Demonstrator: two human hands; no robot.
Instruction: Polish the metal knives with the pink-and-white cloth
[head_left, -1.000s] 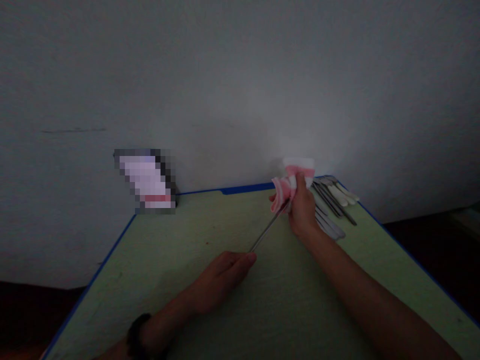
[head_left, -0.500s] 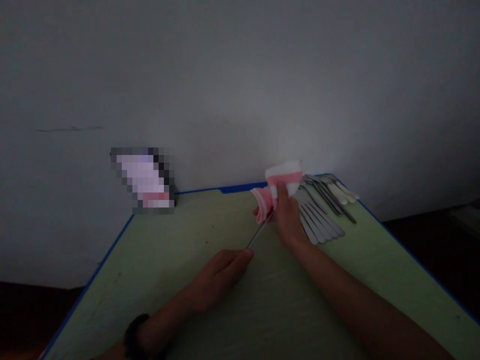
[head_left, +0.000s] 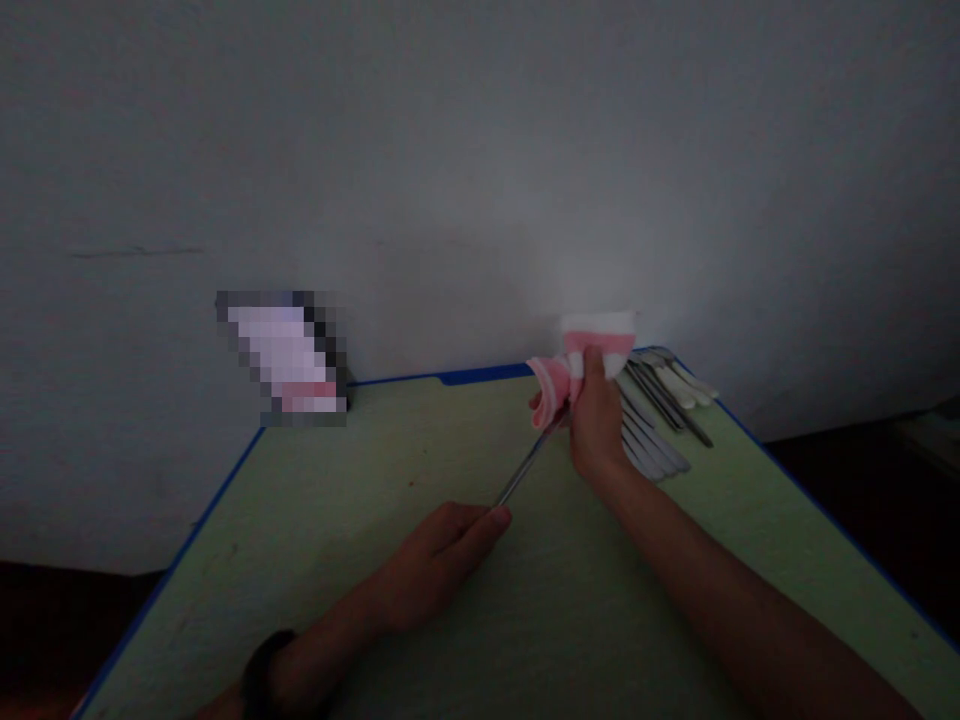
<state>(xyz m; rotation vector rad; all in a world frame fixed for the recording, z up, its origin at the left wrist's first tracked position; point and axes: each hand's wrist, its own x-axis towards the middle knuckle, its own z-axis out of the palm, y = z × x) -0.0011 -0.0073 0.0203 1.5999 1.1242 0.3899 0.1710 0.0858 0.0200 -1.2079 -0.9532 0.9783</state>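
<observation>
My left hand (head_left: pixel 442 560) is closed on the handle end of a thin metal piece of cutlery (head_left: pixel 521 475), held slanting away above the table. Its far end disappears into a pink-and-white striped cloth (head_left: pixel 600 338), so I cannot tell its exact kind. My right hand (head_left: pixel 598 425) grips that cloth, thumb on top, folded around the metal. One flap of the cloth stands up above the thumb and another hangs to the left. Just right of my right hand lie several metal pieces of cutlery (head_left: pixel 654 457), fanned out, their far ends partly hidden by the hand.
More cutlery with dark handles (head_left: pixel 667 400) and white handles (head_left: pixel 686 388) lies at the back right corner. A pixelated upright object (head_left: pixel 281 350) leans at the back left. The green table (head_left: pixel 337 510) has a blue edge and meets a grey wall (head_left: pixel 450 180).
My right hand and the cloth have slid to the right and slightly away along the metal, baring more of it. My left hand has stayed nearly in place.
</observation>
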